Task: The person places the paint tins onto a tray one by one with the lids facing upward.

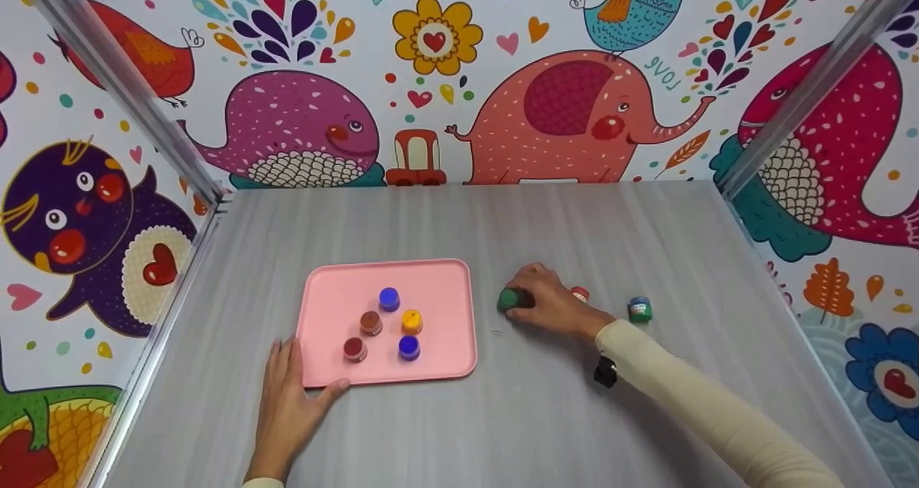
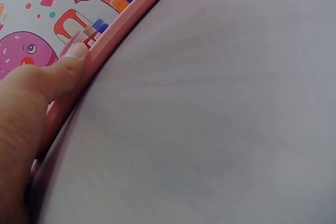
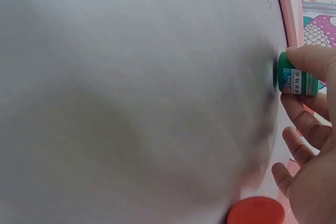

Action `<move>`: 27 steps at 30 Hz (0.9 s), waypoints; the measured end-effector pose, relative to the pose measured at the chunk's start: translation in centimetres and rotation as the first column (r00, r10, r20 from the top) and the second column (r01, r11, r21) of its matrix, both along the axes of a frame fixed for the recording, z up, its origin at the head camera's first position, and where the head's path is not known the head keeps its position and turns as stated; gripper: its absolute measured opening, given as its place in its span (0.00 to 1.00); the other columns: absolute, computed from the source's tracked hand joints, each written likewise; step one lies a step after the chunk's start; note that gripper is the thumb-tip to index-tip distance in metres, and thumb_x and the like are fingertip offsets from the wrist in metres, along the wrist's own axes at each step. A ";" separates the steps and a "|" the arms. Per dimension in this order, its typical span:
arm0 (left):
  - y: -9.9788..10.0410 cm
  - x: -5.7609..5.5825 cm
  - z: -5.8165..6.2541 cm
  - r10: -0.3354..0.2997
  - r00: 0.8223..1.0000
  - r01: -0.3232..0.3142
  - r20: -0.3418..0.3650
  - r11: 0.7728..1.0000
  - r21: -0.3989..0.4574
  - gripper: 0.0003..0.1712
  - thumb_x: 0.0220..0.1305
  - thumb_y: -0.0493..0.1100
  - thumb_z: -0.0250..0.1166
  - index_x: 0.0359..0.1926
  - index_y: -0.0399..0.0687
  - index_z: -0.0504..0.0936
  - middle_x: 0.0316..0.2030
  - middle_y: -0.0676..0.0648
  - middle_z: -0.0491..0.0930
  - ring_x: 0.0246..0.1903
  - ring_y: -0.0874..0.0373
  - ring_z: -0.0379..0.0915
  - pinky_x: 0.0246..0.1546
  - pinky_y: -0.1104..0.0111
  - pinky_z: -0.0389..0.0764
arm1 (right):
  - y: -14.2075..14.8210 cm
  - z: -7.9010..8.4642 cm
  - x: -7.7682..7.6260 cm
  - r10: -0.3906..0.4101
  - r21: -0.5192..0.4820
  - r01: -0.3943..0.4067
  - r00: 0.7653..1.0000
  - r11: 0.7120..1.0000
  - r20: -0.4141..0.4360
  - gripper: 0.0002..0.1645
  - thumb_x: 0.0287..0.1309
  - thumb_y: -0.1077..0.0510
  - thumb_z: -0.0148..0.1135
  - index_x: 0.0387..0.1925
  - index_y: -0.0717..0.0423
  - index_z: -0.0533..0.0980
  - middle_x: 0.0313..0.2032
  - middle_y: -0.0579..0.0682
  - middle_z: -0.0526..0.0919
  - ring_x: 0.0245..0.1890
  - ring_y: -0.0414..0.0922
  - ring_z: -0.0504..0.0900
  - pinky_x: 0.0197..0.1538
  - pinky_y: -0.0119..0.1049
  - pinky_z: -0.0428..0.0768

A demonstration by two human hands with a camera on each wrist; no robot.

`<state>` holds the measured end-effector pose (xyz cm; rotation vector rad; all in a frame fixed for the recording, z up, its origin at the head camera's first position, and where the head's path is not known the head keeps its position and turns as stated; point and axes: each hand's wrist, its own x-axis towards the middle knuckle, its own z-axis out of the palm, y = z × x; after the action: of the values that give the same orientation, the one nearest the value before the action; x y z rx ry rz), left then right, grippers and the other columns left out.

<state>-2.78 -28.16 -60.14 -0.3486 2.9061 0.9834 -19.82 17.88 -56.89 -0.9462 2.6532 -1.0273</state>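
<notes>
My right hand (image 1: 553,303) pinches a small green paint jar (image 1: 509,299) between thumb and fingers, just right of the pink tray (image 1: 445,283). In the right wrist view the jar (image 3: 296,75) shows its printed label, and its base is close to the tabletop. My left hand (image 1: 291,398) holds the tray's near left corner, its thumb (image 2: 73,61) over the rim. On the tray stand several paint jars: a blue one (image 1: 389,299), another blue one (image 1: 409,347), a yellow one (image 1: 411,321), a brown one (image 1: 370,323) and a dark red one (image 1: 354,349).
A red-capped jar (image 1: 580,294) stands behind my right wrist, partly hidden. Farther right is a green jar (image 1: 640,309) with a bluish cap. Patterned walls (image 1: 431,100) and metal posts (image 1: 811,79) bound the grey table (image 1: 574,215).
</notes>
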 end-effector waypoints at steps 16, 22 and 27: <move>0.2 0.1 -0.2 -0.010 0.998 0.011 -0.057 1.000 0.014 0.76 0.61 0.69 0.81 0.88 0.32 0.46 0.86 0.28 0.45 0.87 0.31 0.31 0.83 0.34 0.42 | -2.3 -0.1 -0.6 0.062 -0.024 -0.063 0.998 0.998 -0.034 0.18 0.66 0.57 0.80 0.55 0.55 0.86 0.50 0.48 0.86 0.60 0.49 0.74 0.65 0.54 0.71; 0.2 0.1 -0.1 -0.016 0.999 0.017 -0.031 1.000 0.024 0.78 0.61 0.72 0.78 0.88 0.34 0.43 0.86 0.28 0.43 0.87 0.32 0.29 0.83 0.34 0.40 | -3.2 -0.1 -0.6 0.069 -0.038 -0.071 0.997 0.997 -0.044 0.20 0.66 0.57 0.80 0.56 0.55 0.86 0.51 0.49 0.84 0.59 0.49 0.73 0.64 0.53 0.72; 0.1 0.1 -0.2 -0.011 0.998 0.012 -0.055 1.000 0.014 0.77 0.60 0.71 0.80 0.88 0.32 0.45 0.86 0.27 0.45 0.87 0.31 0.31 0.83 0.33 0.42 | -3.8 0.0 -0.6 0.085 -0.065 -0.088 0.995 0.994 -0.047 0.20 0.66 0.57 0.80 0.58 0.55 0.86 0.52 0.49 0.84 0.59 0.49 0.73 0.65 0.54 0.72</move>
<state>-2.68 -28.10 -60.30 -0.3084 2.9448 1.0270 -20.38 14.09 -56.91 -1.0996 2.6013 -1.0944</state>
